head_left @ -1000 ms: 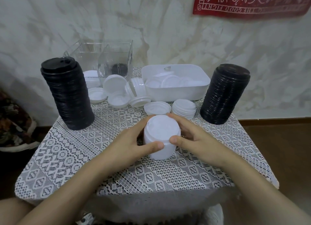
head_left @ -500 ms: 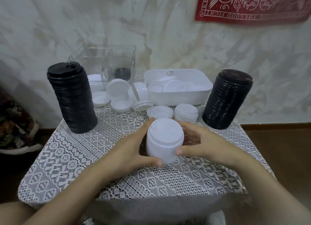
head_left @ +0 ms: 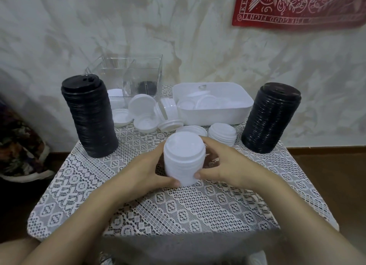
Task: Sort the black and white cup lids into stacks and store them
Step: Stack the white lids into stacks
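Both thumbs sit lower on the white lid stack (head_left: pixel 184 157) than one second ago, having slid from mid-height to its base. The left hand (head_left: pixel 146 171) and the right hand (head_left: pixel 227 163) grip this stack from opposite sides: the thumbs press the near side at the bottom and the fingers curl round the far side. The stack stands upright on the lace tablecloth (head_left: pixel 178 209), at the centre of the table. Just beyond it a single white lid (head_left: pixel 191 130) lies flat, and to the right of that lid stands a short white stack (head_left: pixel 222 134). A tall left black stack (head_left: pixel 89 118) stands at the left edge and a tall right black stack (head_left: pixel 271 118) at the right edge, both well apart from the hands. Farther back, loose white lids (head_left: pixel 142 114) lie clustered, some flat and some tilted, just left of a white tub (head_left: pixel 213 116) containing more white lids. A clear container (head_left: pixel 128 76) stands far left against the wall; black lids (head_left: pixel 146 87) show through its right part. A red cloth (head_left: pixel 297 7) hangs on the wall, far right.
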Tool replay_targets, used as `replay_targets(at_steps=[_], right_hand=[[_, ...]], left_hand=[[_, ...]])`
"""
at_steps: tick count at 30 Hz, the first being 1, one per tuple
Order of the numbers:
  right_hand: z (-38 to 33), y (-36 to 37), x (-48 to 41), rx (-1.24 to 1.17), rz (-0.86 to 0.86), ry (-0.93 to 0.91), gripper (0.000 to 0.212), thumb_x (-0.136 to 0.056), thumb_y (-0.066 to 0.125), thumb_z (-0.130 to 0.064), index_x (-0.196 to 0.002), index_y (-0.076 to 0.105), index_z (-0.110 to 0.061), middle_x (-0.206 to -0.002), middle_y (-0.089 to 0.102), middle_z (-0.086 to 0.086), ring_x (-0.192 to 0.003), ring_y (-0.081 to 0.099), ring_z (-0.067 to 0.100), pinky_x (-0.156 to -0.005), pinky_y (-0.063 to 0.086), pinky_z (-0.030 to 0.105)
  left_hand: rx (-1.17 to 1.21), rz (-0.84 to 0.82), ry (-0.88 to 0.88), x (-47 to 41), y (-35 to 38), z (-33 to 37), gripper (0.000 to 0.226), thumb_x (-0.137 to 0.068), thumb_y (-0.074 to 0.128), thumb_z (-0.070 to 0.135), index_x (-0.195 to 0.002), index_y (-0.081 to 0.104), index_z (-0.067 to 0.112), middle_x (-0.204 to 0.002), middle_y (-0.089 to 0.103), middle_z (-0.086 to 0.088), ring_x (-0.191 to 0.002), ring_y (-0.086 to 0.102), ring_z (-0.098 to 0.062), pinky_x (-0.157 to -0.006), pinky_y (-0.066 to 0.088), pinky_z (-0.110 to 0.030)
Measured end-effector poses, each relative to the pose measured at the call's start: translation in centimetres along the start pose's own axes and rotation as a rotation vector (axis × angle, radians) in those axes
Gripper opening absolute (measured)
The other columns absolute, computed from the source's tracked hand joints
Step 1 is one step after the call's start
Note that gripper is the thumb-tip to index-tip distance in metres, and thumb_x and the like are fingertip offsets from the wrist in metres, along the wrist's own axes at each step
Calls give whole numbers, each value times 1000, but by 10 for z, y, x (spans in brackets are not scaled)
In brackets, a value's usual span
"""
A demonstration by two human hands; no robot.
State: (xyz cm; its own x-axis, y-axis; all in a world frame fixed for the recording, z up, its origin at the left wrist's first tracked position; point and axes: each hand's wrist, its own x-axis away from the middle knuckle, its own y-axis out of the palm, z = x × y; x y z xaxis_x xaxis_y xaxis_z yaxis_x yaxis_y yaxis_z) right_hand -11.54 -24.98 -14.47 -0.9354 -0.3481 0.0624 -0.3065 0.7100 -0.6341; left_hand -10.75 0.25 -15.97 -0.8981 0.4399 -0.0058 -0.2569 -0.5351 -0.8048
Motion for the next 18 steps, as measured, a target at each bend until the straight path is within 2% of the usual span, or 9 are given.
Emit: replay_targets(at_steps=[3,6,7,9,10,12,14,16,18], right_hand=[[-1,3,-9,10,-29,27,89,-68,85,-40,-145,42,-55,-132,63,-22,-120,61,2,-111,48,42],[2,0,-9,31,-54,31,86,-72,86,-40,-145,42,-55,-134,63,-24,-124,59,2,-111,47,41],[4,-1,-8,27,-64,26,82,-76,85,-33,-145,44,-53,-132,65,-22,-122,61,2,-109,49,37],[5,-6,-5,-2,-79,20,71,-87,75,-12,-142,50,-48,-126,69,-17,-115,65,6,-99,54,30],[5,-8,-3,-14,-73,22,68,-89,67,-6,-142,52,-46,-125,69,-15,-112,66,9,-95,57,32],[6,-13,-3,-27,-29,46,66,-88,55,-8,-145,51,-42,-129,67,-16,-112,67,14,-96,57,50],[10,-17,-8,-61,24,52,59,-94,53,-7,-147,52,-35,-128,68,-19,-110,68,23,-93,53,62],[10,-22,-15,-67,67,43,50,-100,54,-9,-144,56,-32,-122,69,-21,-107,69,27,-94,54,60],[7,-26,-25,-74,116,38,43,-101,57,-12,-140,60,-32,-120,71,-14,-105,71,20,-94,57,53]], left_hand=[[0,-10,-18,1,-4,-5,107,-74,89,49,-153,17,56,-132,42,34,-122,42,5,-94,35,-20],[46,-19,5,1,-4,-9,101,-71,90,52,-140,18,72,-131,36,50,-127,40,10,-100,36,-20],[81,-17,9,1,-4,-11,103,-69,90,56,-139,17,75,-136,35,51,-132,39,10,-108,36,-23],[161,2,6,2,-3,-13,114,-62,88,68,-148,13,69,-153,34,39,-144,34,5,-122,31,-34],[211,18,5,2,-2,-13,118,-61,86,72,-151,10,67,-156,32,37,-147,32,4,-125,27,-37],[334,54,13,3,1,-10,115,-60,83,73,-147,7,73,-148,33,42,-145,33,7,-123,26,-32],[447,87,16,2,5,-5,108,-61,79,73,-146,12,72,-137,37,50,-137,39,17,-115,30,-17],[516,100,23,0,9,1,95,-65,76,70,-142,20,72,-125,42,60,-125,42,28,-101,34,-2],[532,110,34,-3,11,3,86,-70,76,67,-142,30,69,-129,48,54,-127,46,22,-103,39,-7]])
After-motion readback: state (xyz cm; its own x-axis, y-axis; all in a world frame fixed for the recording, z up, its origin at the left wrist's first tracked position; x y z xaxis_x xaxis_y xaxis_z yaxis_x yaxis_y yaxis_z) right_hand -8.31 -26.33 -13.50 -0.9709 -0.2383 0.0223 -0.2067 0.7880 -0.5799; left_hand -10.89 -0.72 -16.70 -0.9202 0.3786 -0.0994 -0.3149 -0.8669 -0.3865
